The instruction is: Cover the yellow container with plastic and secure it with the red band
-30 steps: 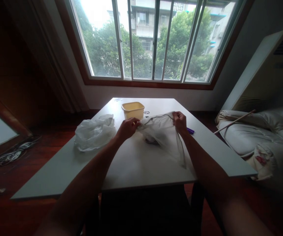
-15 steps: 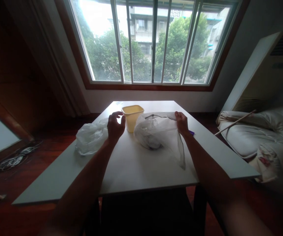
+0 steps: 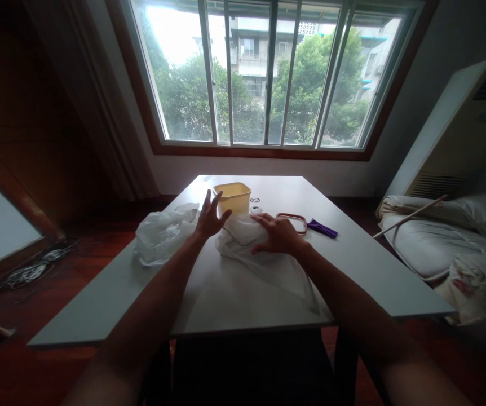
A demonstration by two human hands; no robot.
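A clear plastic bag [image 3: 243, 251] lies flattened on the white table [image 3: 234, 293], trailing toward the front right. My right hand [image 3: 277, 233] rests palm down on its top, fingers spread. My left hand [image 3: 210, 217] is open with fingers stretched out, hovering just left of the bag, between it and a crumpled white plastic bag [image 3: 162, 234]. A yellow plastic container [image 3: 233, 197] stands just behind my left hand.
A lid with a brown rim [image 3: 294, 221] and a purple object [image 3: 322, 228] lie right of the container. A window fills the far wall. White bedding [image 3: 441, 237] and a tall white unit [image 3: 458, 129] are at the right; cables [image 3: 27, 270] lie on the floor left.
Both hands let go of the clear bag's rim. The bag dropped flat on the table; my right hand came down on it and my left hand opened beside it.
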